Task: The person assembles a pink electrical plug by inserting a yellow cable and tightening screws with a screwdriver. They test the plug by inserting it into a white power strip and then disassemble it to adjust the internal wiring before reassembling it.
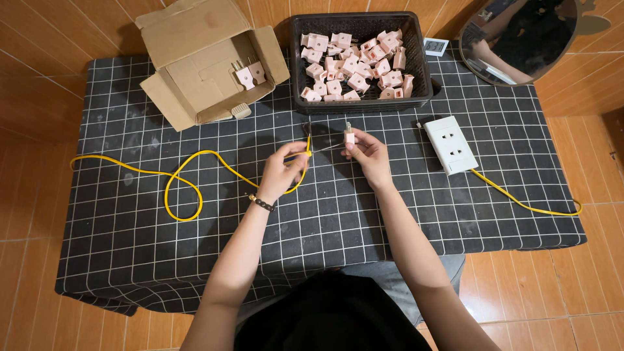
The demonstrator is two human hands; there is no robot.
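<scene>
At the middle of the tabletop (130, 260), which is covered by a black cloth with a white grid, your two bare hands meet above the fabric. Your left hand (283, 170), with a dark beaded bracelet (262, 203) at the wrist, has its grip closed on the end of a thin, smooth yellow cable (182, 179); the cable curls into one loose loop on the cloth and trails away towards the left edge. Your right hand (367, 153) pinches one small pale pink plug (350, 136) between fingertips, held upright just beside the cable end; whether the two touch cannot be told.

Behind your hands sits one black plastic basket (421, 71) with slatted walls, heaped with many more pink plugs, too jumbled to count. To its left lies one brown cardboard box (195, 39), tipped open with its flaps spread, and two pink plugs show inside; one small cream round piece (241, 110) rests at its front edge. To the right lies one white rectangular socket block (450, 144), flat and glossy, with a second yellow cable (520, 201) running off towards the right edge. One round mirror (520, 39) and one small white square gadget (435, 46) stand at the far right corner. Orange-brown tiles (39, 130) cover the floor.
</scene>
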